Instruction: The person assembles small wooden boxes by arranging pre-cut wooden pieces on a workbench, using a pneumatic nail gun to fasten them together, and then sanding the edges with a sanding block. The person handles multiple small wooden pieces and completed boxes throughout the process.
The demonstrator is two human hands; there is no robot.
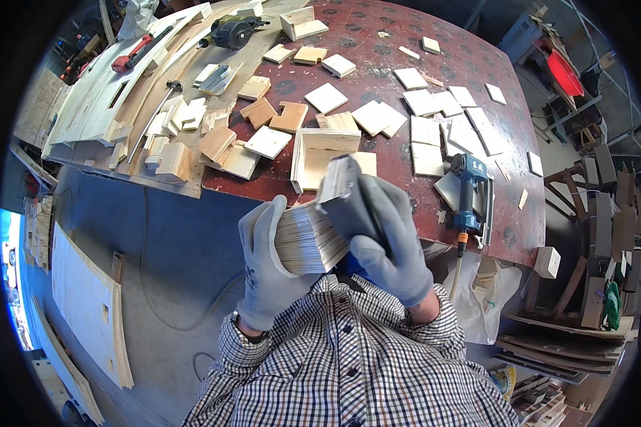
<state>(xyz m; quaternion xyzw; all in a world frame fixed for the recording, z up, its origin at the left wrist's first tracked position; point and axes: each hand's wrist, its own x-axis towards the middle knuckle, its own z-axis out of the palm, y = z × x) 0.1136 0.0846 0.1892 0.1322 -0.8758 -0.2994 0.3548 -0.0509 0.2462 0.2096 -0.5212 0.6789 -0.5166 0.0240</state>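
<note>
Your left hand (267,263) in its grey knit glove is wrapped around a thick stack of thin wood sheets (308,240), holding it from the left side and below. Your right hand (388,245), gloved too, is closed around a grey block (343,199) and presses it on the top right end of the stack. You hold the stack up close to your chest, just on the near side of the table edge, not resting on anything.

Past your hands is the dark red table (377,43). Its near edge curves right behind the stack. An open wooden box frame (320,156) sits right at that edge, just beyond the block. A blue nail gun (470,196) lies to the right, near the edge, with its hose hanging down. Flat, pale wood squares (424,103) are scattered all over the far and right parts, with small bare gaps between them. More wood blocks (174,160) pile up on the left.

Left of you the grey floor (178,242) looks smooth. A big flat board (85,306) leans there, low on the left.
</note>
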